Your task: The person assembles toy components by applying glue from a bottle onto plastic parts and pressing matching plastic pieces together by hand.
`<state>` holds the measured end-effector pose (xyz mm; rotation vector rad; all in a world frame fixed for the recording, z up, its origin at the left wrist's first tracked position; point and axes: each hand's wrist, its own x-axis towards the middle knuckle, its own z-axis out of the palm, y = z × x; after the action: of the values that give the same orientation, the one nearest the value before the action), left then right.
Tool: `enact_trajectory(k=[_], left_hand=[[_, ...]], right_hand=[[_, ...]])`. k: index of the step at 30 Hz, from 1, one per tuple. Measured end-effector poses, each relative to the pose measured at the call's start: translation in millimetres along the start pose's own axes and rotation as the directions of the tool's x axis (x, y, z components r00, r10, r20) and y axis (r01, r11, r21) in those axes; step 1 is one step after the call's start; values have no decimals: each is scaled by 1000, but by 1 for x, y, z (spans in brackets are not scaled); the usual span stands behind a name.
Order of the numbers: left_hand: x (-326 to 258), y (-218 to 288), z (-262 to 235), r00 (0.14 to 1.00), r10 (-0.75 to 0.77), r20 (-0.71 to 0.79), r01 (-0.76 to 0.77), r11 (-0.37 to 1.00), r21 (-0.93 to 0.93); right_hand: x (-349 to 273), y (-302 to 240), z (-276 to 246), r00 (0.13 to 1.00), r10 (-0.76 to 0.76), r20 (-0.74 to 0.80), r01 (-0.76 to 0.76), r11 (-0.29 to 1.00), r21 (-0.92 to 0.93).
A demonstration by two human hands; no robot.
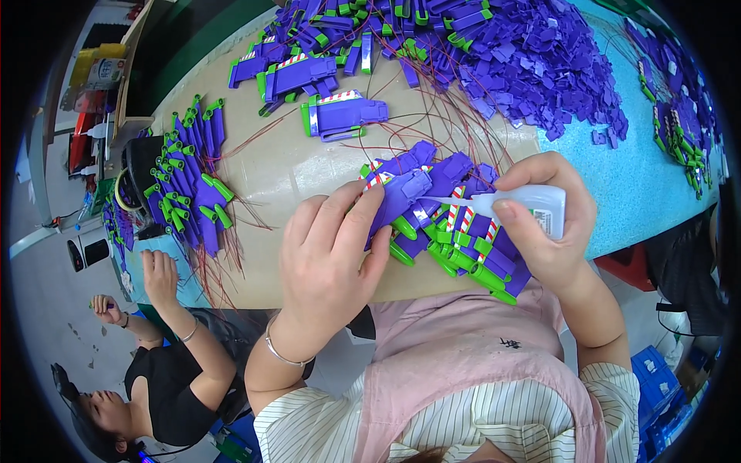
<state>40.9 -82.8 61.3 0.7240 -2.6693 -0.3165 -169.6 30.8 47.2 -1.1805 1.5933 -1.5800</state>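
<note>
My left hand (pixel 328 243) is closed on a purple plastic part (pixel 395 199) with green and red-white striped trim, its fingers over the near side. My right hand (pixel 552 231) grips a small translucent white squeeze bottle (pixel 545 202), tilted on its side. The bottle's long thin nozzle (pixel 455 201) points left, its tip at the purple part's edge; whether they touch I cannot tell. Under and beside both hands lies a cluster of similar parts with green tube-like ends (pixel 472 266), thin wires running off behind them.
A big heap of small purple pieces (pixel 540 69) covers the back right, on blue sheeting (pixel 617 224). More purple-green assemblies (pixel 340 116) lie at the back, others with red wires (pixel 193 170) at the left. Tape rolls (pixel 127 189) stand beside those. At lower left, a co-worker's hand (pixel 160 279) is raised.
</note>
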Motion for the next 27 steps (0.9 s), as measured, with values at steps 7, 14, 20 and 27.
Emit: enact_trajectory(k=[7,14,20,27], left_hand=[[0,1,-1,1000,1,6,-1,1000,16],[-1,3,0,992,119,-44,-110,979,172],[-1,-1,1,978,200,-58,-175,942,285],[13,-11,18,999,52,-8,-52,999,-7]], right_hand=[[0,1,-1,1000,-4,-30,2,999,-41],[2,-1,1,995,-56,-79,60,997,45],[5,3,0,992,-113,-47,111,993,-48],[0,6,-6,988,-39,-147,53,994,95]])
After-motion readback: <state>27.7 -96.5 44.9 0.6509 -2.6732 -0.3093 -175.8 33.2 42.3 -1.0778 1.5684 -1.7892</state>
